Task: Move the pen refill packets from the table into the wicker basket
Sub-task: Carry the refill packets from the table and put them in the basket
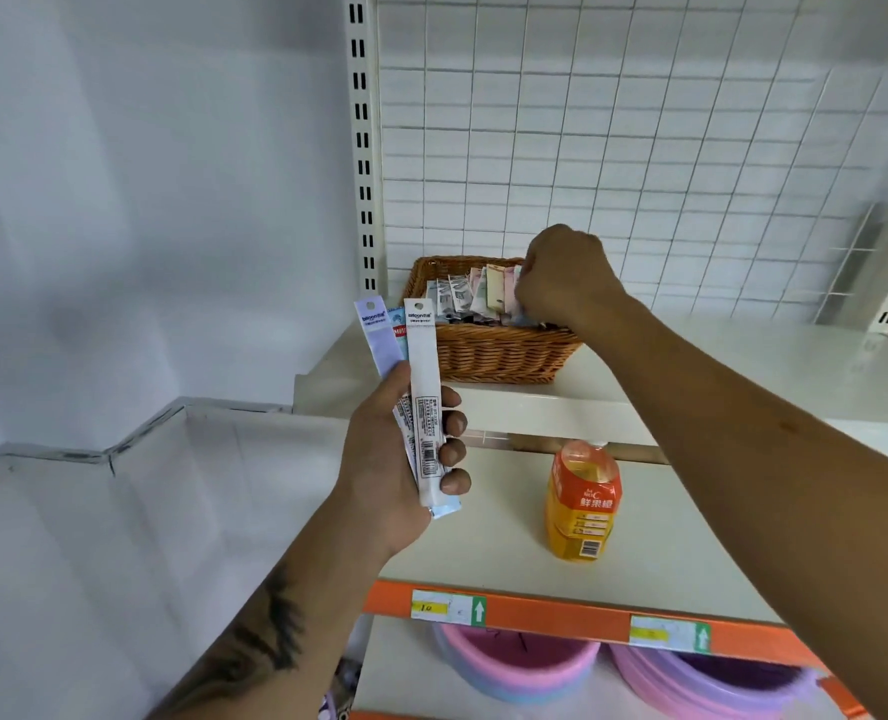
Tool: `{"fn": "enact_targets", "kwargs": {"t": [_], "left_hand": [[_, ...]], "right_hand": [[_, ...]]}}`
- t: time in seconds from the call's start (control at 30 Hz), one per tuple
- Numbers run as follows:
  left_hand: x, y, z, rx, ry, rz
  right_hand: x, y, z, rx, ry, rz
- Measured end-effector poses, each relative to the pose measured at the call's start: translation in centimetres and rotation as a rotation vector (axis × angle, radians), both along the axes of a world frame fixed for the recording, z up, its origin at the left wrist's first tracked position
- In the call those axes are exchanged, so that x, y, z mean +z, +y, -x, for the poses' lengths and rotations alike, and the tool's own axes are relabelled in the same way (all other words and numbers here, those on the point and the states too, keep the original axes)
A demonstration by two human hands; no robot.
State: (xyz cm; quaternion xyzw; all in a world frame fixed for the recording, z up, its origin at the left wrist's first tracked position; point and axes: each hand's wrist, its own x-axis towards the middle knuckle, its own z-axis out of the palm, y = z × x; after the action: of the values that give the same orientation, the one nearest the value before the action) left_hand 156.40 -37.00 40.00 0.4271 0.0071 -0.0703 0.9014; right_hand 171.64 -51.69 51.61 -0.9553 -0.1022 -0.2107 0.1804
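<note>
While the wicker basket [488, 324] on the upper shelf [743, 356] already holds a row of packets [462, 298] standing on edge, the job looks partly done, not finished.

Head view. Right hand [561, 283] reaches over the basket's right rim, fingers curled down among the packets; whether its grip holds one there or has let go, I cannot tell, since the fingertips are hidden. Left hand [405, 459], in front of and below the basket, grips a small fan of pen refill packets [423, 387] upright, thumb behind, fingers wrapped across the front. At least three show. These remain to be placed. No desk is in view, so any packets left there cannot be counted.

Surroundings: white shop shelving with a wire grid back panel [639, 122] behind the basket. Below the basket, a lower shelf [509, 563] with an orange price strip [561, 613] carries an orange drink bottle [582, 501]. Under that, pink and purple basins [519, 662]. Plain white wall [145, 200] left of the basket.
</note>
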Motion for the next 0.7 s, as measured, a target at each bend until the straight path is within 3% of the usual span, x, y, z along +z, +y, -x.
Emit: {"fn": "enact_targets", "kwargs": {"t": [0.1, 0.17, 0.27, 0.4, 0.53, 0.7], "left_hand": [[0.0, -0.1, 0.1, 0.013, -0.001, 0.020], [0.1, -0.2, 0.2, 0.028, -0.017, 0.013], [0.5, -0.7, 0.4, 0.064, -0.031, 0.001], [0.4, -1.5, 0.4, 0.131, -0.084, -0.051], [0.0, -1.8, 0.5, 0.147, -0.184, -0.147], [0.4, -0.9, 0.5, 0.111, -0.154, -0.174]], "right_hand": [[-0.6, -0.1, 3.9, 0.135, -0.221, -0.236], [-2.1, 0.5, 8.2, 0.316, -0.293, -0.277], [-4.5, 1.2, 12.4, 0.470, -0.131, -0.342], [-6.1, 0.9, 13.1, 0.429, 0.079, -0.566], [-6.1, 0.2, 13.4, 0.415, 0.178, -0.782], [-4.7, -0.4, 13.3, 0.547, 0.279, -0.960]]}}
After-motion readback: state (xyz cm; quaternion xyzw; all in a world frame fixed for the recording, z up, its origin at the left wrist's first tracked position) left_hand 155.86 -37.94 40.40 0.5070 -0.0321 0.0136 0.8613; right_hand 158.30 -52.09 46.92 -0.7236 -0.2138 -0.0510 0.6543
